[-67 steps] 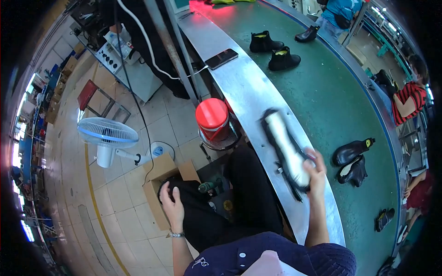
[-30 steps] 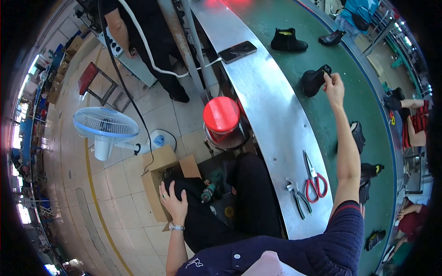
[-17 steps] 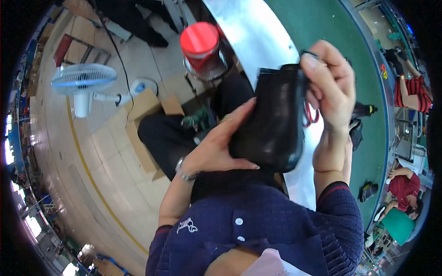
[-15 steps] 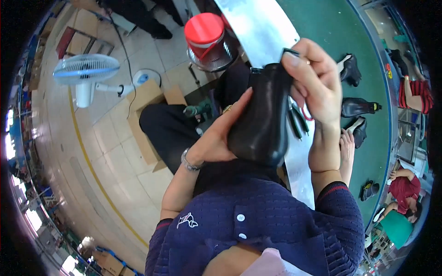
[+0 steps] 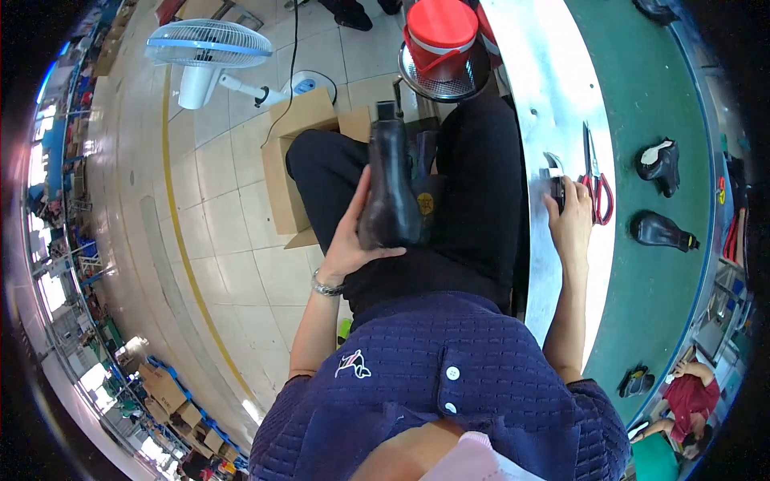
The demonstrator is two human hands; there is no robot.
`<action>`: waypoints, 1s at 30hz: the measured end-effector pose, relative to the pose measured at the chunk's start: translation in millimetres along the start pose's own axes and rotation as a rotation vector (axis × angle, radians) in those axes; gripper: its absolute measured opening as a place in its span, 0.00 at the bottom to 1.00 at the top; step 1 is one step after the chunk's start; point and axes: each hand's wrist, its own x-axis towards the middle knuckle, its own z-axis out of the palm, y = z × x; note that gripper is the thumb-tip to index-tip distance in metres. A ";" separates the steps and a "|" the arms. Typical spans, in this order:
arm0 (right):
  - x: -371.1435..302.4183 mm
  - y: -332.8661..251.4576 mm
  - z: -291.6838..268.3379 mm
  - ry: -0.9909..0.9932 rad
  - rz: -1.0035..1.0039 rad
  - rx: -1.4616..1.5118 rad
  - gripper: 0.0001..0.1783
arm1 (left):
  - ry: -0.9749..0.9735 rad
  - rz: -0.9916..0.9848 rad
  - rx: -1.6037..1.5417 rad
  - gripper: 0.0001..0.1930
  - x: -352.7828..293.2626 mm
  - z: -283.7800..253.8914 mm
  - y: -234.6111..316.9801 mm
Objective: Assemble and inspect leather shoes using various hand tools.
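Note:
A black leather ankle boot (image 5: 391, 188) is in my left hand (image 5: 350, 244), above my lap. Its rounded toe end points toward me and its top opening points away. My thumb and fingers close round its lower part. At the right, my right hand (image 5: 571, 220) is on the narrow white tabletop (image 5: 553, 88). Its fingers close on a small black and silver tool (image 5: 556, 180), whose exact kind I cannot make out. Just right of that hand lies a pair of red-handled scissors (image 5: 599, 188), blades pointing away.
Right of the tabletop runs a green conveyor belt (image 5: 618, 104) carrying several black shoes (image 5: 662, 231). A red lidded bucket (image 5: 441, 36) stands on a stool ahead. To the left are a cardboard box (image 5: 297, 152) and a fan (image 5: 210, 44). A co-worker in red (image 5: 690, 401) sits far right.
The boot has moved left and lower in my left hand. My right hand has left its top and moved to the tool on the tabletop. The view has shifted.

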 end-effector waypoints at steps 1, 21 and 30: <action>-7.0 5.9 5.3 0.064 -0.012 -0.041 0.25 | 0.003 -0.001 0.004 0.62 -6.2 -7.0 0.7; -1.1 -74.8 -51.3 -0.859 0.319 1.506 0.41 | 0.211 -0.538 -0.421 0.36 25.5 -4.6 11.5; 23.4 -181.5 -73.8 -1.227 0.097 1.239 0.38 | 0.443 -0.074 0.206 0.24 45.7 -18.0 8.9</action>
